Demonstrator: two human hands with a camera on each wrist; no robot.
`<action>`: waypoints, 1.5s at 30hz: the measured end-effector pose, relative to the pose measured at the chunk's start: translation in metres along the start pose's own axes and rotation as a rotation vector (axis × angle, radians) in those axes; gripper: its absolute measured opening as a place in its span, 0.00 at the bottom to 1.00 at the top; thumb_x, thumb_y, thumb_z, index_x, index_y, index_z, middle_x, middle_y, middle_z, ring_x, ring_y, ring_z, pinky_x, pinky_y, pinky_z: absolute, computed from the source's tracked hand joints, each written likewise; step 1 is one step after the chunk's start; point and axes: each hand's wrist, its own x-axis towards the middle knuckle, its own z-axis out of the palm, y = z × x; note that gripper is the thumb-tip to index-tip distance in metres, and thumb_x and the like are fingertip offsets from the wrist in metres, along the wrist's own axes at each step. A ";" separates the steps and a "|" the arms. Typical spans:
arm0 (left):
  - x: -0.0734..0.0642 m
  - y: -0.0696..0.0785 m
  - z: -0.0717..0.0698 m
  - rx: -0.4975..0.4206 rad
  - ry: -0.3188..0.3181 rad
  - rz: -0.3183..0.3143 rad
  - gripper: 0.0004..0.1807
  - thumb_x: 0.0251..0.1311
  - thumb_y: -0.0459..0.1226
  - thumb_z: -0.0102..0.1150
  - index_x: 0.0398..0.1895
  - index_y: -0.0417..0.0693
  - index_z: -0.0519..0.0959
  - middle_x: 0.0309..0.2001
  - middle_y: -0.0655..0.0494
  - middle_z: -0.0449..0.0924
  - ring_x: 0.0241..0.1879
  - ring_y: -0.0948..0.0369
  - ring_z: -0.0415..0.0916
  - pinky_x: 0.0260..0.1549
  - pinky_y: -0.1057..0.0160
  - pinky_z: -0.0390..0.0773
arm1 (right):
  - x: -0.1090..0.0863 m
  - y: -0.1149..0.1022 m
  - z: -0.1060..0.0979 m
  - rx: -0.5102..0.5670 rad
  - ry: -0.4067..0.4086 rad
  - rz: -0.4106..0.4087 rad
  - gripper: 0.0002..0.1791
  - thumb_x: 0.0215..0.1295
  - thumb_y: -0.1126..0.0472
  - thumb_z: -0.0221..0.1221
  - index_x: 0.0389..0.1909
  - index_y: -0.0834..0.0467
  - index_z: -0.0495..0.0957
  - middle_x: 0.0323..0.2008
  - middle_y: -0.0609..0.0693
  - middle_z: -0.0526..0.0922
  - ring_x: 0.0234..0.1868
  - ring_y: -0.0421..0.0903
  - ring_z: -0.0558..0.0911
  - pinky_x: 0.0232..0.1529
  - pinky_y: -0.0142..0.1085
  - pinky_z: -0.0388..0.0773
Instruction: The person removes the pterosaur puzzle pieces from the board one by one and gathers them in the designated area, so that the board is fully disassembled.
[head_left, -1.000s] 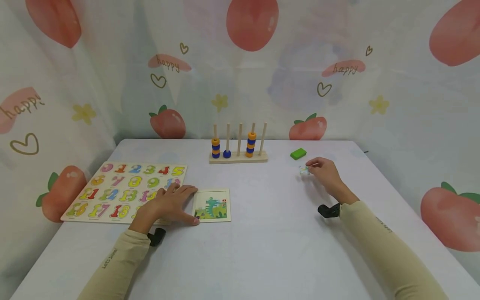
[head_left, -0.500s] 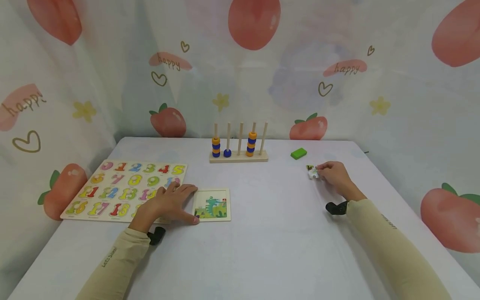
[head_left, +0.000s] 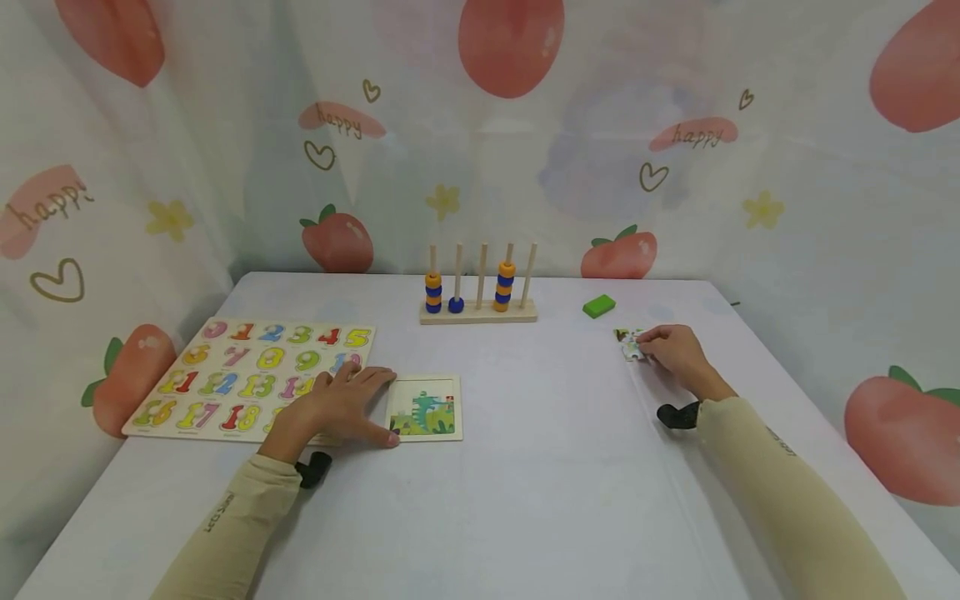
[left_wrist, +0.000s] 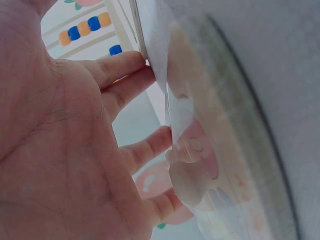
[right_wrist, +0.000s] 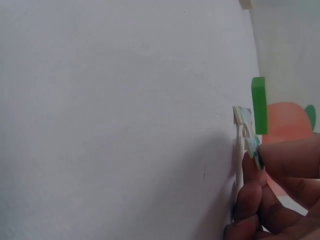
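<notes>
In the head view, my left hand lies spread over the lower right corner of the number board. Its thumb and fingertips touch the left side of a small framed jigsaw puzzle with a dinosaur picture. The left wrist view shows straight, separated fingers against the board's surface. To the right, my right hand pinches a small jigsaw piece between thumb and fingers, low over the table. That piece has notched edges in the right wrist view; whether one or two pieces are there, I cannot tell.
A wooden bead stacker with orange and blue beads stands at the back centre. A green block lies beyond my right hand. White cloth covers the table, and a printed curtain hangs behind it.
My right hand has moved slightly to the right and nearer, and the jigsaw piece now shows a dark green corner. The left hand has stayed where it was.
</notes>
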 end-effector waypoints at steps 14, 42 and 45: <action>-0.001 0.001 -0.001 -0.009 0.000 -0.002 0.60 0.51 0.64 0.77 0.84 0.51 0.62 0.82 0.47 0.60 0.81 0.37 0.44 0.71 0.24 0.49 | -0.002 0.003 -0.005 -0.043 -0.026 -0.004 0.18 0.79 0.65 0.56 0.60 0.73 0.79 0.51 0.63 0.80 0.45 0.52 0.74 0.39 0.36 0.73; -0.002 0.005 -0.004 -0.019 -0.018 -0.015 0.60 0.52 0.64 0.77 0.84 0.50 0.62 0.82 0.47 0.59 0.81 0.36 0.43 0.71 0.23 0.46 | -0.011 -0.017 0.010 -0.019 0.054 -0.038 0.23 0.82 0.58 0.50 0.64 0.73 0.75 0.60 0.70 0.77 0.55 0.59 0.76 0.49 0.42 0.76; 0.000 0.003 -0.001 -0.028 -0.008 -0.018 0.60 0.51 0.63 0.78 0.83 0.50 0.63 0.82 0.48 0.60 0.81 0.36 0.44 0.71 0.23 0.46 | -0.013 -0.024 0.014 0.019 0.042 -0.049 0.23 0.82 0.58 0.51 0.65 0.73 0.75 0.61 0.70 0.77 0.56 0.59 0.76 0.50 0.41 0.76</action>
